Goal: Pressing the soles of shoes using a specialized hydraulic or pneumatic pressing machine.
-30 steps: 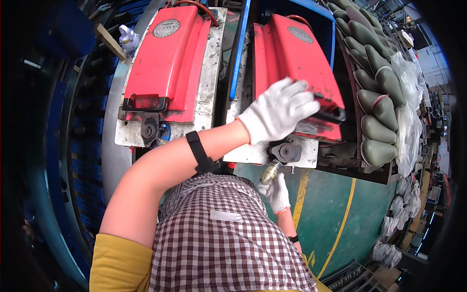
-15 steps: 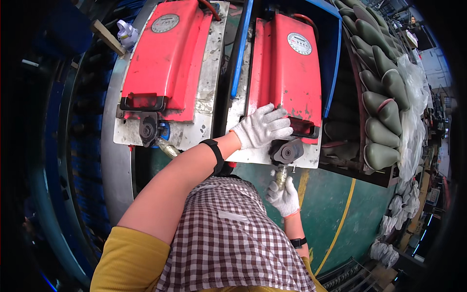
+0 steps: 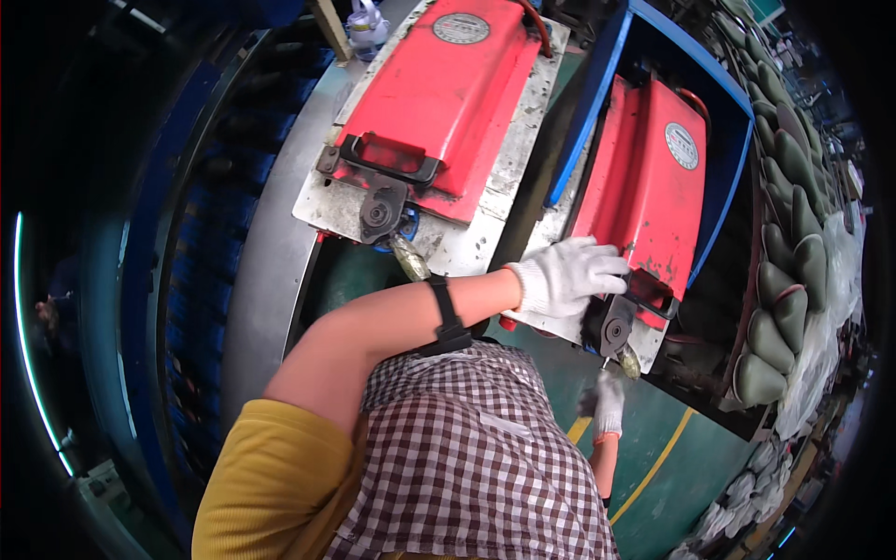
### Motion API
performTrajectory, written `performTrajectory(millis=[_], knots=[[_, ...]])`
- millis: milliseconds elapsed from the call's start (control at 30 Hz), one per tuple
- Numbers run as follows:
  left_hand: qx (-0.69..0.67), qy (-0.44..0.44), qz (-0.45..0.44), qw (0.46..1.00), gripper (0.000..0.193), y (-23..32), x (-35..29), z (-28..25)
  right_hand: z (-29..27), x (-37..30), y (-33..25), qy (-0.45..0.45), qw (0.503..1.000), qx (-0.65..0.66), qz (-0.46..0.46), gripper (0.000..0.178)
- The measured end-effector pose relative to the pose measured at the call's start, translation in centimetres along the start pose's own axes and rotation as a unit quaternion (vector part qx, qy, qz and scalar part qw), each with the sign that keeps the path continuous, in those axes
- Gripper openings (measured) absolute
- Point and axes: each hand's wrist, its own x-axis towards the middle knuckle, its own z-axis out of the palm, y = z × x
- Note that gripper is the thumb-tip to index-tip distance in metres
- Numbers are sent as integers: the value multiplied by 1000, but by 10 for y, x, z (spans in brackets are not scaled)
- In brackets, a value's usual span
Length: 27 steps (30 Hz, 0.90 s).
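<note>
My left hand (image 3: 571, 277), in a white knit glove, lies with fingers stretched out over the lower end of the right red machine cover (image 3: 644, 201), beside its black handle (image 3: 651, 291). Below that handle, a dark round latch (image 3: 615, 329) carries a short lever grip (image 3: 631, 362) wrapped in shiny yellowish tape. My right hand (image 3: 609, 406), also gloved, is just under the latch, near a thin metal rod. It is apart from the lever grip, and motion blur hides its fingers. A second red cover (image 3: 439, 103) on the left has a similar latch (image 3: 377, 214) and taped grip (image 3: 409, 258).
A blue frame (image 3: 742, 177) surrounds the right machine. Dark green, boot-shaped pieces (image 3: 798, 224) are stacked on a rack at the right, next to clear plastic sheeting (image 3: 821, 327). A pale purple bottle (image 3: 368, 33) stands at the upper left. Yellow lines mark the green floor (image 3: 644, 425).
My right hand has let go of the taped lever grip, which now points more to the right. My left hand stays on the right cover. The whole view has shifted and tilted.
</note>
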Motion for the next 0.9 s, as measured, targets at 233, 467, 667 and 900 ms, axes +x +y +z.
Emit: performTrajectory(millis=[233,467,667,900], knots=[[97,159,-239,953,29,-27,-77,-182,68,-44,-113,-322,928,-133,-133,33],[225,-144,-384,884,32,-50,-110,-213,258,-58,-217,-466,816,-173,-294,34],[188,-300,-496,793,41,-69,-78,-214,337,-95,-218,-439,738,-411,-307,59],[111,-332,-513,784,44,-69,-74,-226,340,-94,-213,-408,725,-433,-348,60]])
